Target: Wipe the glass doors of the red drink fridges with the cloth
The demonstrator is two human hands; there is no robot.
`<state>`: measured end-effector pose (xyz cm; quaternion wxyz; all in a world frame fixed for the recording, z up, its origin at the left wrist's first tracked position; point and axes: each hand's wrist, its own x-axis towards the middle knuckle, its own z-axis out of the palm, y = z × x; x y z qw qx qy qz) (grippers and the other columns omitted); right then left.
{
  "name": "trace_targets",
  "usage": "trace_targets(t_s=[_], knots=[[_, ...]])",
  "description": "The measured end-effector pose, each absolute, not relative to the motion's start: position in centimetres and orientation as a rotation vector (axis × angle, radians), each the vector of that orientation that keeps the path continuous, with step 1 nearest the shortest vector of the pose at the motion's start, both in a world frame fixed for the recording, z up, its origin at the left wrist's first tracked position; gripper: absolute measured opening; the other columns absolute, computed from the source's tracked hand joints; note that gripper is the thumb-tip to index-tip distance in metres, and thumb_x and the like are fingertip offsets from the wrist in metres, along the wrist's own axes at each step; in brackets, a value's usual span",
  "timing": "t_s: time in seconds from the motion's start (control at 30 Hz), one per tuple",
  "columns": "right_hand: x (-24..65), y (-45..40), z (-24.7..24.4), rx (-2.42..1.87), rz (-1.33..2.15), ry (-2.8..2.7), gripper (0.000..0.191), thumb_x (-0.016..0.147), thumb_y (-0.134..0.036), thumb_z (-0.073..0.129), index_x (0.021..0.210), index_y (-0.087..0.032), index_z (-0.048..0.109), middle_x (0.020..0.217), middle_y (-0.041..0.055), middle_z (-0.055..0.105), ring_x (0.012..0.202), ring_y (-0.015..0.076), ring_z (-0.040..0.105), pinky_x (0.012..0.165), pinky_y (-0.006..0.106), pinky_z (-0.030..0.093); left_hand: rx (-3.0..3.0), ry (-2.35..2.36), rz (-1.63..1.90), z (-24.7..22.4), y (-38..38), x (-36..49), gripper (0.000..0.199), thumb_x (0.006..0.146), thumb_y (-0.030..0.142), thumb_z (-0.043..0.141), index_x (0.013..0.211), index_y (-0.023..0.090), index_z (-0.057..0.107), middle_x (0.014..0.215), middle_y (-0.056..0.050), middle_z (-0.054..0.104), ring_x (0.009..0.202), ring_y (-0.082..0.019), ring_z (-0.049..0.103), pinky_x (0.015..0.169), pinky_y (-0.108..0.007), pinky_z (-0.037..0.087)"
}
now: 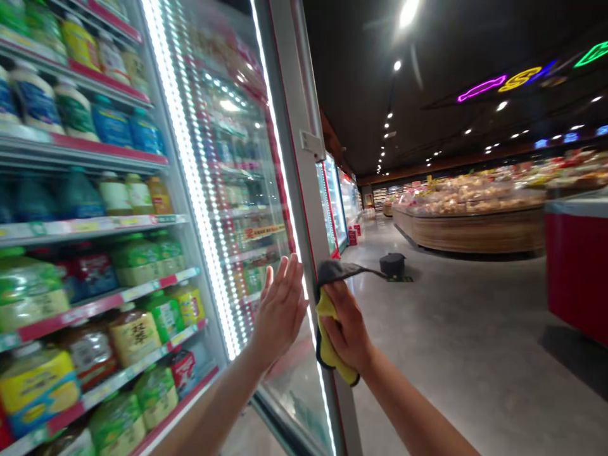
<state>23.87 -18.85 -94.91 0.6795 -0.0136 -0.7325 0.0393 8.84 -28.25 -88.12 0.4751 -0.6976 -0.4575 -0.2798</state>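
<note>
An open glass cooler door [256, 190] with a grey frame and a bright light strip stands upright in the middle. My left hand [281, 310] is raised at the inner side of the door, fingers stretched and nothing held; whether it touches the glass cannot be made out. On the outer side, my right hand [348, 326] grips a yellow and dark grey cloth [330, 339] against the door frame [304, 190]. The cloth's grey part sticks out above the fingers.
Cooler shelves [95, 149] with several bottles fill the left side. A wooden produce counter [475, 231] stands to the right, with a red counter [577, 266] nearer. A dark round object [392, 264] is beyond the door on the grey floor [427, 335].
</note>
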Motion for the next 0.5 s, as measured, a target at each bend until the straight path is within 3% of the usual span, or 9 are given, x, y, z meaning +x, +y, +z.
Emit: trace_targets(t_s=[0.13, 0.33, 0.5], knots=[[23.0, -21.1, -91.6, 0.066, -0.002, -1.694, 0.062, 0.100, -0.024, 0.046, 0.160, -0.026, 0.032, 0.152, 0.0097, 0.054, 0.145, 0.0277, 0.046, 0.114, 0.046, 0.047, -1.671, -1.152, -0.588, -87.5, -32.4, 8.0, 0.070, 0.104, 0.029, 0.035, 0.163, 0.018, 0.001, 0.168, -0.014, 0.022, 0.157, -0.028, 0.012, 0.128, -0.055, 0.018], [20.8, -25.8, -79.6, 0.185, -0.030, -1.665, 0.054, 0.100, -0.027, 0.047, 0.154, -0.022, 0.043, 0.155, 0.0125, 0.050, 0.145, 0.0290, 0.046, 0.117, 0.048, 0.044, -1.616, -1.200, -0.754, -86.1, -38.6, 7.8, 0.069, 0.104, 0.028, 0.034, 0.163, 0.018, 0.001, 0.170, -0.013, 0.016, 0.158, -0.029, 0.007, 0.128, -0.056, 0.019], [18.9, -31.0, -75.5, 0.221, -0.224, -1.701, 0.052, 0.100, -0.028, 0.050, 0.151, -0.025, 0.048, 0.139, 0.0104, 0.065, 0.135, 0.0287, 0.055, 0.116, 0.051, 0.044, -1.628, -1.243, -0.972, -86.2, -44.0, 7.0, 0.069, 0.103, 0.020, 0.037, 0.164, 0.023, 0.006, 0.171, -0.008, 0.007, 0.157, -0.025, 0.012, 0.129, -0.044, 0.022]])
